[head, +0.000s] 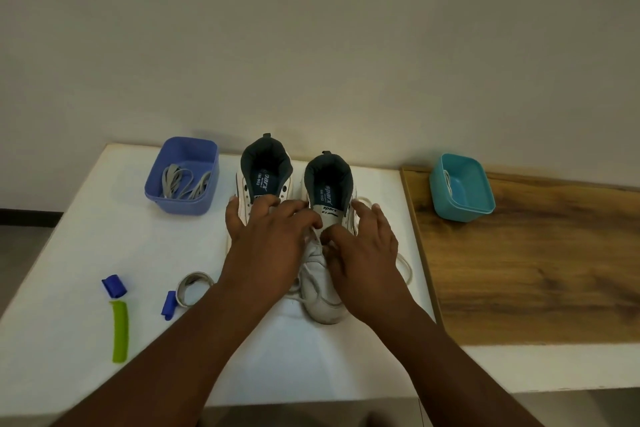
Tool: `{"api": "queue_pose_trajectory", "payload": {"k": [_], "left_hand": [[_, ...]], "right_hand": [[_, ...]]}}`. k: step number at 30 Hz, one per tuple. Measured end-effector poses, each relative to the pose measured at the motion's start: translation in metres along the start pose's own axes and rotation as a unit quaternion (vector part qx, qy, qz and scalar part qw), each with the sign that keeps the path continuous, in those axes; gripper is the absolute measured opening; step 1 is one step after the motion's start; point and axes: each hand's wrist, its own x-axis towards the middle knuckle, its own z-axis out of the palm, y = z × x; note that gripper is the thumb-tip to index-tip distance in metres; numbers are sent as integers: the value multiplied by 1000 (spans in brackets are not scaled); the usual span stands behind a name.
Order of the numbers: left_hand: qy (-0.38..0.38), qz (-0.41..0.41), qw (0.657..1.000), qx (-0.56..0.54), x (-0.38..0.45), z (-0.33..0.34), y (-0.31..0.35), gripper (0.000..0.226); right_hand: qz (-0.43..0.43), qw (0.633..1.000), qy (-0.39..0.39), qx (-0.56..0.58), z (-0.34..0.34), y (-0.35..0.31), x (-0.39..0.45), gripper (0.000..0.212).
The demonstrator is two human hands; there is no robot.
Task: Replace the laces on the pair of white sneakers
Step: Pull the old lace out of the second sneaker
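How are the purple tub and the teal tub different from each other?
The purple tub stands on the white table, left of the sneakers; the teal tub stands on the wooden board, to their right. The purple tub holds a heap of grey laces; the teal tub shows only a thin white strand against its wall. Both are open, squarish plastic tubs.
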Motion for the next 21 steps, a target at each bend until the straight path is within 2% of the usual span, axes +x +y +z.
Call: {"api": "queue_pose_trajectory", "payload": {"k": [2,4,7,12,14,17,19,21], "left_hand": [[32,-2,999,-12,1,2,1,33],[21,-18,1000,0,1,-1,3,26],[13,-6,1000,-12,2,0,-2,29],[5,-8,1000,-28,5,-3,-2,29],[10,0,999,-34,5,-3,-2,28],[26,14,998,-54,4,0,-3,26],[25,12,999,-43,5,-1,-3,26],[22,10,999,-44,5,-1,-4,27]], "right_hand": [[6,1000,-20,8,-5,-2,2,21],[13,1000,-24,14,-7,-3,3,16],[26,1000,11,3,-6,-2,1,9],[99,991,88,11,-11,-2,0,12],[67,994,90,13,-11,-2,1,13],[-15,1000,12,4,-9,-2,4,25],[-15,1000,-19,4,-11,-3,7,19],[-19,1000,0,2,-12,-2,7,10]]}}
